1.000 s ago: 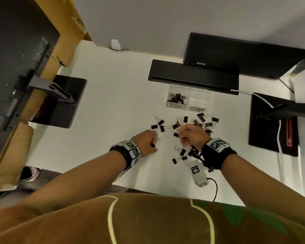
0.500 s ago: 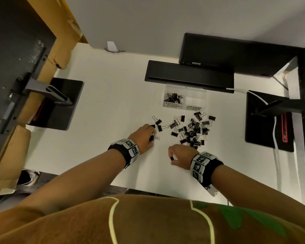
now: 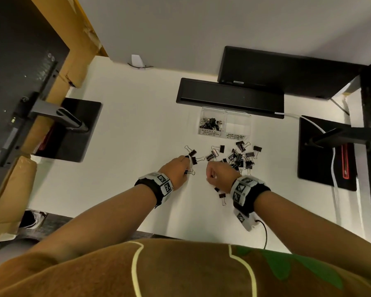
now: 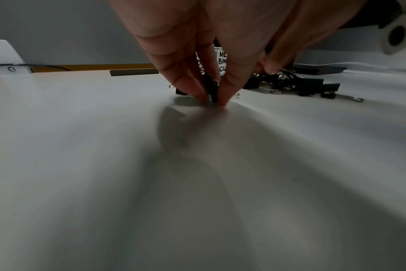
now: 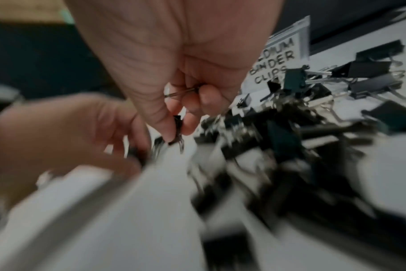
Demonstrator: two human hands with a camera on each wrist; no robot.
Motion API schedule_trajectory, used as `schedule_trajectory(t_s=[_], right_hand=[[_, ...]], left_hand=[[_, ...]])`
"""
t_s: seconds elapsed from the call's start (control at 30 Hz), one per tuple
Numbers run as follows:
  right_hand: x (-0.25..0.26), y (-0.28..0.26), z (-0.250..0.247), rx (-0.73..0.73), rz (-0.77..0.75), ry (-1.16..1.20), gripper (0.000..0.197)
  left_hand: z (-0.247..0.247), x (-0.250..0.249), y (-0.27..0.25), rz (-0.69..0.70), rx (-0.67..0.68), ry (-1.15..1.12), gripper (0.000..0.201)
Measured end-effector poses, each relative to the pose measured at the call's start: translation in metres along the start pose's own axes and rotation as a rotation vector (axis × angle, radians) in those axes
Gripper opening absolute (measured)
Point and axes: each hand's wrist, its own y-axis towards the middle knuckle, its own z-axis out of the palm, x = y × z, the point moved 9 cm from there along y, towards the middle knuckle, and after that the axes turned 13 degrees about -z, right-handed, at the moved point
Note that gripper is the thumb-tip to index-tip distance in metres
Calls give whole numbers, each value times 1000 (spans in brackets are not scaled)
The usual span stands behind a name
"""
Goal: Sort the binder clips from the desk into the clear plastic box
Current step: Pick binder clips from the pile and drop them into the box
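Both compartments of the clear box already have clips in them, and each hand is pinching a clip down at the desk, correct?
Not quite. The head view shows only the small-clips compartment of the clear box filled; the medium-clips compartment looks empty. The rest holds: the left hand pinches a clip, and the right hand pinches another clip.

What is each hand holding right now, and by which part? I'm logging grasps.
Left hand pinches a black binder clip by its body, against the desk. Right hand pinches a small clip by its body.
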Motion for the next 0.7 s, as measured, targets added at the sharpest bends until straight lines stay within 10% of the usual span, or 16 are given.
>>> schedule_trajectory(t_s=[0.23, 0.7], right_hand=[[-10, 44, -119, -433, 149, 144, 19], [-28, 57, -148, -488, 165, 92, 20]], left_hand=[[-3, -6, 0, 31, 28, -43, 17], [-78, -42, 47, -61, -145, -260, 12]])
